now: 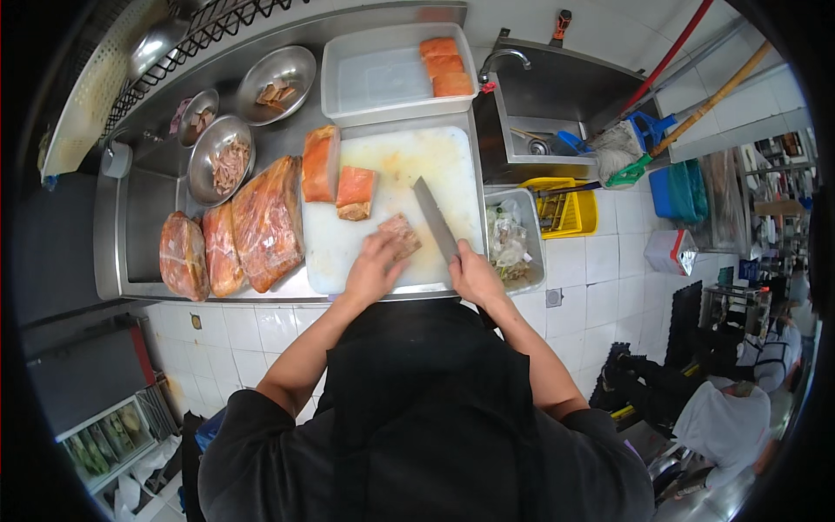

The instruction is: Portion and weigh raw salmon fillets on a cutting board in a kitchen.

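Observation:
My right hand (475, 273) grips the handle of a broad kitchen knife (436, 218), its blade angled up and left over the white cutting board (430, 150). On the board, my left hand (375, 266) rests its fingers on the near left side of a small brownish-pink slab of meat (400, 235). Some of that slab is hidden under the fingers. Farther up lie a small orange-skinned block of meat (355, 190) and a larger block (320, 164). Several big plastic-wrapped pieces of meat (269, 225) sit left of the board.
Steel bowls with cut meat (222, 163) stand at the back left. Behind the board is a white plastic tub (375, 72) holding orange-skinned blocks (447, 68). A waste bin (535, 261) adjoins the counter's right edge, below a steel sink (548, 98). Other people (724, 417) are at far right.

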`<state>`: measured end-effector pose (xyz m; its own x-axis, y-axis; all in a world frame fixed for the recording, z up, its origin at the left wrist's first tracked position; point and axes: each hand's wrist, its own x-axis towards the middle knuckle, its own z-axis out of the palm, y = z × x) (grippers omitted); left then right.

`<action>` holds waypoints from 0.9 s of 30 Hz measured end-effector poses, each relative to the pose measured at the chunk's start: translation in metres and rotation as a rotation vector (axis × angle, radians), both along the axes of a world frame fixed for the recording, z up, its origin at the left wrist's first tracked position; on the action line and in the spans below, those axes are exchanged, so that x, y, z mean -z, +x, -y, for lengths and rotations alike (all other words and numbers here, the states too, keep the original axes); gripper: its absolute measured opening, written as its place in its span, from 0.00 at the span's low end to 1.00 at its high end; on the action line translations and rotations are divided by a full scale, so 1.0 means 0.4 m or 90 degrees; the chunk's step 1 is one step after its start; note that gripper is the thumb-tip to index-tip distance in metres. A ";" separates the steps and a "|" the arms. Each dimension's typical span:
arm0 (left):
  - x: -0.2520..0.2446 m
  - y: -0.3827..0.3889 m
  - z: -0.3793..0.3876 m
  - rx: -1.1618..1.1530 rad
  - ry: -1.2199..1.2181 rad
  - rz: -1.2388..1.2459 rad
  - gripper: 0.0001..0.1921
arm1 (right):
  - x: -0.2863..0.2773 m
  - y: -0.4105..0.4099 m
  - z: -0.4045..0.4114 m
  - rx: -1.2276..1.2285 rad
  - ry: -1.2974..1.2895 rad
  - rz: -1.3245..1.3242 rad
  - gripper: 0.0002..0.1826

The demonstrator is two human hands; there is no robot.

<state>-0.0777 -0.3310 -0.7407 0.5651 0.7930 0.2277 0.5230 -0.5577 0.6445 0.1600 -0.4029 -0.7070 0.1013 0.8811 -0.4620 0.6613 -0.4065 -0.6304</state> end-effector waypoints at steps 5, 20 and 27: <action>0.049 0.015 -0.052 -0.066 -0.052 0.003 0.16 | -0.068 -0.037 -0.037 -0.077 -0.048 0.106 0.15; 0.062 0.082 -0.109 0.062 0.001 0.001 0.12 | -0.093 -0.104 -0.078 -0.122 -0.100 0.155 0.15; 0.078 0.056 -0.119 0.094 0.011 -0.021 0.14 | -0.113 -0.107 -0.130 -0.141 -0.093 0.122 0.22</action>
